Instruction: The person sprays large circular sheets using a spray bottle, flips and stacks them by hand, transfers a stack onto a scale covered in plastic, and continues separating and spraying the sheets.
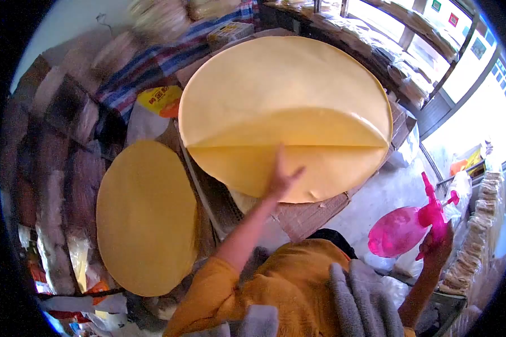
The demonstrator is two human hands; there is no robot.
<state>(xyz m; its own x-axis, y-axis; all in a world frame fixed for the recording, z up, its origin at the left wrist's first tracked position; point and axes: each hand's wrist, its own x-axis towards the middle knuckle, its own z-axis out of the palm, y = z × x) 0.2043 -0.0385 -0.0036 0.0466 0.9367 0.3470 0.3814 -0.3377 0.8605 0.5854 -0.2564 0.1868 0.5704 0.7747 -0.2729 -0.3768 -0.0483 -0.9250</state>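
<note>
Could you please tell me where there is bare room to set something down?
Bare pale floor shows between the cardboard under the large yellow disc and the pink spray bottle in the right hand. The far right is crowded with bagged stacks.

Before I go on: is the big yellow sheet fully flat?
Not flat: a straight line crosses the big yellow sheet beside a shaded bulge.

1. Apparently a small workshop doubling as storage.
2. Shelves (454, 60) hold bagged goods (402, 72) beside a bright opening (471, 115).
3. Stacked packets (478, 236) line the right side.
4. A large round yellow sheet (287, 78) lies over cardboard (312, 220), a spray bottle (399, 230) nearby.
</note>
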